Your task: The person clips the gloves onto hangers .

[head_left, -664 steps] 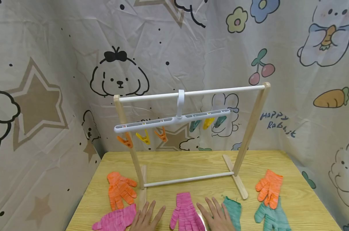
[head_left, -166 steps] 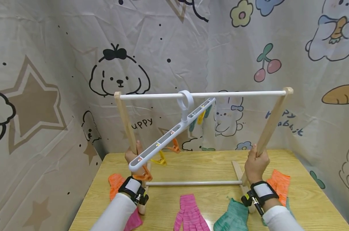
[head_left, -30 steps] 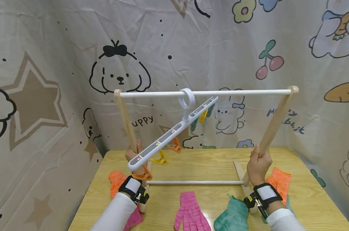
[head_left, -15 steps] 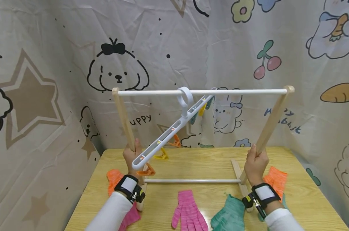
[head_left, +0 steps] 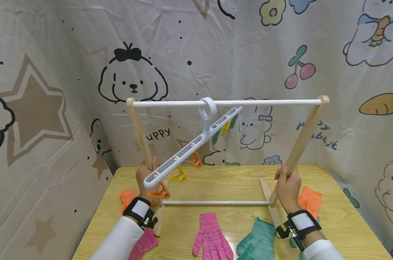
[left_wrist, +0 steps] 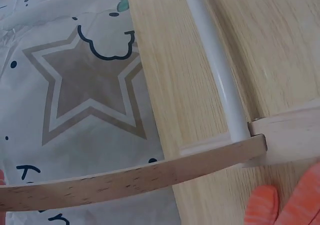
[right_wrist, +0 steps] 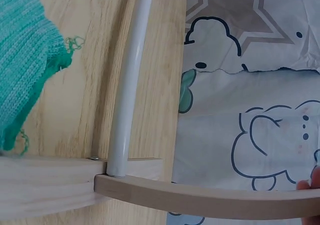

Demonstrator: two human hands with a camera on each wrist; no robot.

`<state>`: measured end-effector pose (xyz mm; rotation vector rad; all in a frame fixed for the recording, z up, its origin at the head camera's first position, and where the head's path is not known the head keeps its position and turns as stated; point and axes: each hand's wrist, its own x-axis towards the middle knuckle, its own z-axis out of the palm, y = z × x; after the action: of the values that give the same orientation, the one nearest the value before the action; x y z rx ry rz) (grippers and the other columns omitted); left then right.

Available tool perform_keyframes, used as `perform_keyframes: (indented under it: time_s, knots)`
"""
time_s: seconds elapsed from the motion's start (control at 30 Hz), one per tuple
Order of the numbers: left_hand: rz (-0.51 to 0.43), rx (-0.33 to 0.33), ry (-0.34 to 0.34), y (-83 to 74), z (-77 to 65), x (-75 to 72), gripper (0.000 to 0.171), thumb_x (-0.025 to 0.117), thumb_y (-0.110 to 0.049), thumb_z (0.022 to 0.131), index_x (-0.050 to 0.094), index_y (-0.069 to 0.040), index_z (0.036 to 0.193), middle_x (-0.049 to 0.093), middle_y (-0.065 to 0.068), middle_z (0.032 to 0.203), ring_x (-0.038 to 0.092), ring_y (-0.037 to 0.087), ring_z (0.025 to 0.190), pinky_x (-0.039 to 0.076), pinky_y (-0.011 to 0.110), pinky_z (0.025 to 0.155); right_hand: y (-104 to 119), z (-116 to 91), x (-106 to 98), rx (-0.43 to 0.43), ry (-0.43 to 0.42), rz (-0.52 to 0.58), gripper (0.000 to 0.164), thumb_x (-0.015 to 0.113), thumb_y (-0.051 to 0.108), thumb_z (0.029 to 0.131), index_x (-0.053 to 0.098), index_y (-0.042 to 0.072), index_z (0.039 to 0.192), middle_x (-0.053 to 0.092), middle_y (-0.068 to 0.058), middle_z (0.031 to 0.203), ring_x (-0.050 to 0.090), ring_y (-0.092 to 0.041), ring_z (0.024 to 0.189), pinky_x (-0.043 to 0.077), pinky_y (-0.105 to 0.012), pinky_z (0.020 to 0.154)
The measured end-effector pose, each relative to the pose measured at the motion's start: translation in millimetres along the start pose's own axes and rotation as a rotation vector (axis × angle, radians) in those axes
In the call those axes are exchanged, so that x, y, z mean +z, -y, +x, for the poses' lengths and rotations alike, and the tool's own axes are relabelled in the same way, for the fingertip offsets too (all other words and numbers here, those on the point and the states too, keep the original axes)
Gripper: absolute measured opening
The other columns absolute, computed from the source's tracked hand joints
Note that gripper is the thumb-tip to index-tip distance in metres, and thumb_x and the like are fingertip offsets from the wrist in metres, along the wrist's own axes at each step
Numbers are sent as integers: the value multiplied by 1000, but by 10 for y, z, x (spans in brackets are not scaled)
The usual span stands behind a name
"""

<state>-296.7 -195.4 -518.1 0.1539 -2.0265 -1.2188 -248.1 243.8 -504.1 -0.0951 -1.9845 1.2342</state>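
Observation:
A wooden rack (head_left: 303,133) with white crossbars stands on the table. My left hand (head_left: 147,177) grips its left post, partly hidden behind the hanger's near end. My right hand (head_left: 288,186) holds the right post, its fingertips (right_wrist: 311,181) showing at the edge of the right wrist view. From the top bar hangs a white clip hanger (head_left: 183,153), turned diagonally with its left end toward me. Orange clothespins (head_left: 160,193), yellow clothespins (head_left: 179,175) and green clothespins (head_left: 233,121) dangle from it, apart from the gloves.
Knitted gloves lie on the table (head_left: 212,180): a pink glove (head_left: 212,238) in the middle, a green glove (head_left: 257,240) beside it, an orange glove (head_left: 310,202) at right over another green one, and orange and pink gloves (head_left: 144,243) at left. A printed curtain (head_left: 196,47) surrounds the table.
From lying open near the gloves at first, both hands have moved up to grip the posts. The hanger has turned from nearly sideways to diagonal. Lately, my left hand shifts slightly left.

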Motion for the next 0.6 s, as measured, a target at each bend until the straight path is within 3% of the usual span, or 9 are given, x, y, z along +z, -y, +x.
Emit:
perform_keyframes:
  time_s: [0.1,0.17,0.37,0.47,0.6]
  knots:
    - [40,33,38,-394,-48,-169,32,56,-30,101,73,-6,86,71,13,70,59,23,59,40,31,51,20,-2,-27,6,26,-1,29,47,18,107,60,-7,99,62,-2,75,55,11,64,44,-7,58]
    - [80,29,62,-476,-75,-216,28,56,-25,101,75,-6,92,74,14,75,61,22,62,40,30,53,37,0,-48,16,47,-25,31,46,21,108,60,-6,100,66,-12,80,56,10,67,43,-7,60]
    - [145,85,102,-382,-170,-282,20,60,-22,101,72,-8,107,76,14,85,64,29,66,41,36,57,109,-26,-117,53,88,-159,33,44,27,109,63,0,111,66,-19,88,46,-2,63,38,-21,54]
    - [149,142,103,-323,-209,-324,19,61,-21,101,71,-9,113,76,16,89,66,34,68,43,45,57,126,-38,-135,45,106,-163,34,43,26,109,60,-1,120,59,-18,86,42,-8,61,37,-24,53]
    - [170,189,110,-281,-262,-386,23,65,-13,96,70,-9,118,76,19,88,70,42,72,46,56,58,114,-71,-152,25,122,-147,32,45,17,107,54,-7,126,52,-18,87,46,-18,70,40,-27,60]
